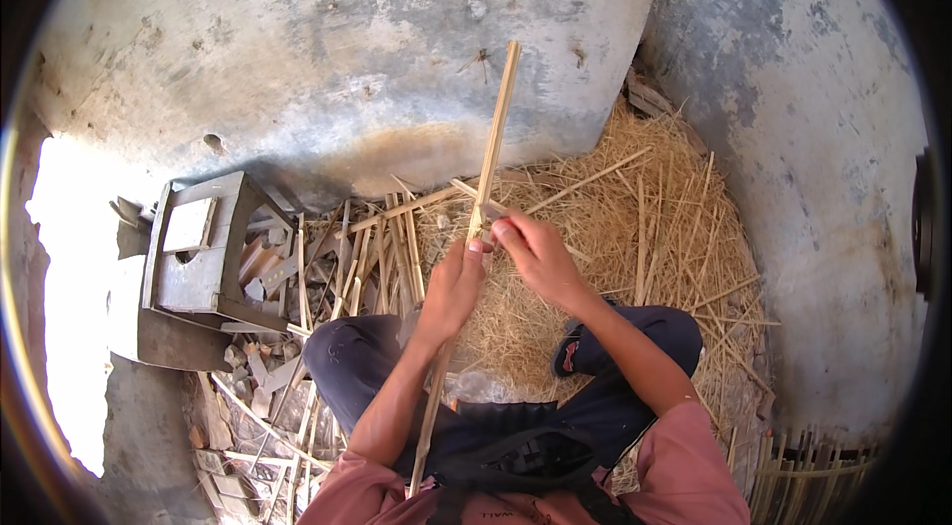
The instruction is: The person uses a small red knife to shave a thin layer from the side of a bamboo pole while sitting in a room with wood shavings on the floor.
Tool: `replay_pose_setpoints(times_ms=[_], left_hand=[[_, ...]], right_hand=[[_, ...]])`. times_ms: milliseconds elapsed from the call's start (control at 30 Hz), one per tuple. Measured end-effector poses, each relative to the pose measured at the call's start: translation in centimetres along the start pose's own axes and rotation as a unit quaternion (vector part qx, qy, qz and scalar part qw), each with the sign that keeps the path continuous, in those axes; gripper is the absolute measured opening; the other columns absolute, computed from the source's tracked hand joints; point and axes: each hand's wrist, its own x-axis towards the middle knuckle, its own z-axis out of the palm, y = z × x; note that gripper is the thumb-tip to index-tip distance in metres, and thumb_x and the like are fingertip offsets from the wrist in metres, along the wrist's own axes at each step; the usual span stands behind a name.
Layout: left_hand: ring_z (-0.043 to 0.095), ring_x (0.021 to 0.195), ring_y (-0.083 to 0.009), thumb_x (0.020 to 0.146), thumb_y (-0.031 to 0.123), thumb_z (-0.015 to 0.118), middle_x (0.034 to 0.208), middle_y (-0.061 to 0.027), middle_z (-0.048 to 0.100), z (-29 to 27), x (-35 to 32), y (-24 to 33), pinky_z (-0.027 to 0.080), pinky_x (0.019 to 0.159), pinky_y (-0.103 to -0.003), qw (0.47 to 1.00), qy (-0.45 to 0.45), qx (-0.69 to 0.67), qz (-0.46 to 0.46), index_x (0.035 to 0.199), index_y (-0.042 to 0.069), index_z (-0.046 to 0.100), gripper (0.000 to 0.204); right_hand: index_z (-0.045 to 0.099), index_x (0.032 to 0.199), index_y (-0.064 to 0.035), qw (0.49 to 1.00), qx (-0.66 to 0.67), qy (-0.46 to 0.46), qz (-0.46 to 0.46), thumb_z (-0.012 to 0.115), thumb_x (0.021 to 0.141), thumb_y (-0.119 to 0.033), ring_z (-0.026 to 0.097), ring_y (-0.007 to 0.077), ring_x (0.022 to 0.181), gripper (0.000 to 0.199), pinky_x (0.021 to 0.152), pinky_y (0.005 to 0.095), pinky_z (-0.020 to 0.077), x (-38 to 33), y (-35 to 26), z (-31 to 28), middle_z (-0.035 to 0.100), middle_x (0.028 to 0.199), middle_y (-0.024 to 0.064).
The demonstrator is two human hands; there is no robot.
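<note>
Splitting a long bamboo strip [493, 133] appeared to be the step in hand. It was gripped mid-length by the closed left hand [453, 289], while the right hand [536, 254], just beside it, pinched the strip where something small, perhaps a blade, was set. The strip's long axis ran from the lap up toward the wall [337, 49], tip pointing away. Steady, even pressure along the grain would probably be called for next.

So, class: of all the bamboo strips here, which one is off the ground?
The long bamboo strip gripped by the left hand and right hand; it stands nearly upright, while the others lie on the floor.
</note>
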Motion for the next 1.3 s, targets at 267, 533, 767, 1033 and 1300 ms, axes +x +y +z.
replay_pose_setpoints(times_ms=[267, 533, 767, 1033, 1300], left_hand=[[0.035, 0.051, -0.0060, 0.118, 0.048, 0.030, 0.072, 0.0037, 0.040, -0.8, -0.2, 2.4, 0.033, 0.044, -0.025, 0.979, -0.095, -0.130, -0.123, 0.129, 0.000, 0.059, 0.057], [0.061, 0.065, -0.0167, 0.116, 0.037, 0.028, 0.088, -0.0098, 0.066, -0.9, -0.2, 1.5, 0.057, 0.067, -0.034, 0.971, -0.170, -0.140, -0.091, 0.145, -0.004, 0.054, 0.057], [0.070, 0.112, -0.0289, 0.113, 0.017, 0.047, 0.116, -0.0181, 0.073, -2.8, 0.6, 0.3, 0.053, 0.102, -0.041, 0.967, 0.100, 0.186, 0.145, 0.152, -0.003, 0.052, 0.044], [0.075, 0.110, -0.0218, 0.102, 0.017, 0.074, 0.114, -0.0174, 0.078, -1.7, 0.8, 3.3, 0.057, 0.098, -0.035, 0.998, -0.052, -0.033, 0.003, 0.130, -0.004, 0.068, 0.035], [0.076, 0.085, -0.0119, 0.099, 0.014, 0.078, 0.089, -0.0080, 0.080, 1.4, 1.7, 7.6, 0.060, 0.079, -0.031, 0.971, -0.015, 0.175, 0.162, 0.107, -0.001, 0.079, 0.018]], right_hand=[[0.066, 0.119, 0.0001, 0.997, 0.034, 0.072, 0.018, 0.068, 0.105, -0.033, 0.063, 0.0131, 0.079, 0.037, 0.073, 0.0305, 0.0496, 1.0, 1.3, -1.2, 0.069, 0.092, 0.0053], [0.072, 0.124, -0.0009, 0.968, 0.191, 0.011, 0.162, 0.076, 0.100, -0.030, 0.053, 0.0069, 0.071, 0.038, 0.067, 0.0275, 0.0412, 1.0, -0.6, -2.3, 0.065, 0.083, -0.0019], [0.073, 0.127, 0.0001, 0.956, 0.220, 0.070, 0.181, 0.077, 0.100, -0.023, 0.037, 0.0009, 0.050, 0.036, 0.047, 0.0230, 0.0265, 1.3, -0.9, -4.1, 0.058, 0.074, -0.0054], [0.073, 0.126, 0.0023, 0.950, 0.246, 0.090, 0.168, 0.079, 0.098, -0.025, 0.039, 0.0011, 0.050, 0.040, 0.046, 0.0229, 0.0268, 1.6, -2.3, -5.4, 0.063, 0.081, -0.0025], [0.077, 0.119, 0.0017, 0.965, 0.186, 0.138, 0.121, 0.083, 0.094, -0.026, 0.066, 0.0098, 0.083, 0.038, 0.076, 0.0275, 0.0509, 1.3, -1.7, -6.4, 0.076, 0.096, 0.0046]])
